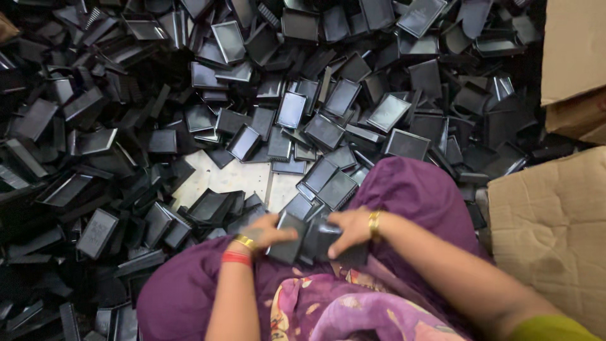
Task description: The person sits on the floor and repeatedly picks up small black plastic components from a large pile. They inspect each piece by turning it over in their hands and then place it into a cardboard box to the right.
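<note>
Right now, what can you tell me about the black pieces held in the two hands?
The black pieces look like flat, shallow rectangular trays of glossy plastic, stacked together and tilted over the lap. The left hand grips one side, the right hand the other. How many are stacked is unclear. Similar trays lie heaped all around.

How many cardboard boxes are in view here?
2. One cardboard box sits at the top right corner; a second, larger cardboard box lies lower right, beside the person's right arm. Both are cut off by the frame, so others may be hidden.
</note>
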